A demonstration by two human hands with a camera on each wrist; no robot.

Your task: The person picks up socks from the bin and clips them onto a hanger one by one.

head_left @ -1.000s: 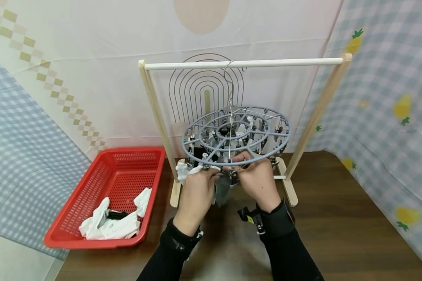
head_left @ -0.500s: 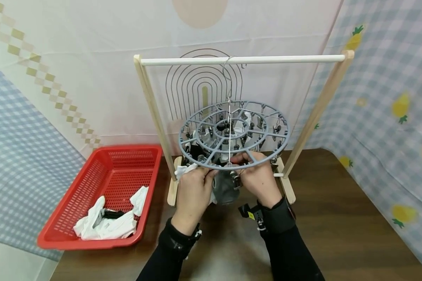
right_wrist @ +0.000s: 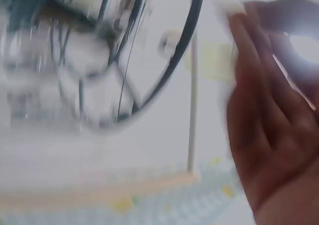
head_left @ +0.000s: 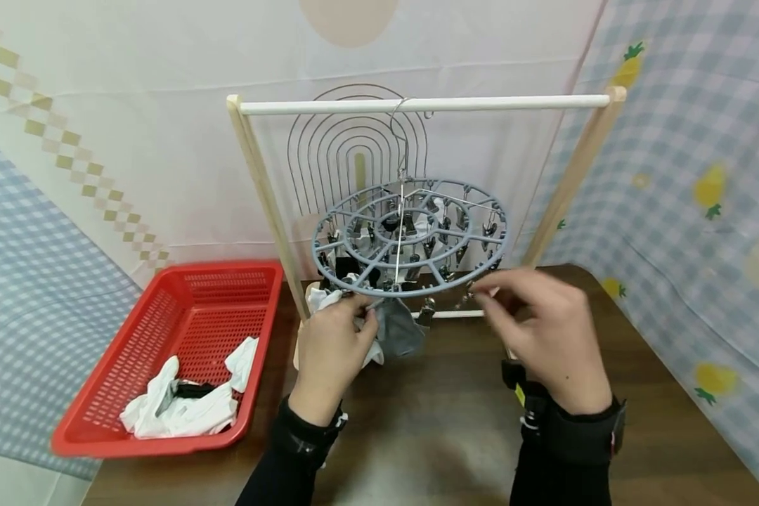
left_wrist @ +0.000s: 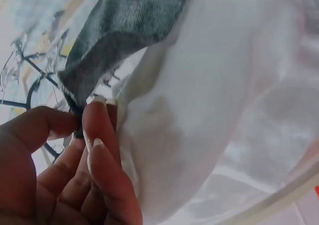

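A round grey clip hanger (head_left: pixel 443 287) hangs by its hook from the rack's bar. At its front rim my left hand (head_left: pixel 332 344) pinches the edge of a grey sock (head_left: pixel 400 329) between thumb and fingers. In the left wrist view the sock (left_wrist: pixel 124 16) drapes above the fingertips, with white cloth (left_wrist: pixel 199 95) beside it. A metal clip (head_left: pixel 426 309) hangs at the sock's right corner. My right hand (head_left: pixel 544 330) is right of the hanger, fingers loosely bent with nothing between them; the right wrist view shows this hand (right_wrist: pixel 269 100) blurred, apart from the ring.
A red basket (head_left: pixel 262 351) at the left holds white garments (head_left: pixel 183 414) and a black piece (head_left: pixel 192 390). The wooden rack's posts (head_left: pixel 259 190) flank the hanger, its white bar (head_left: pixel 481 103) above. Several clips (head_left: pixel 462 253) hang under the rings. The brown table (head_left: pixel 443 422) lies below.
My right hand has left the clip at the sock and moved right, out from under the hanger's rim. My left hand keeps its pinch on the sock. The view has shifted slightly.
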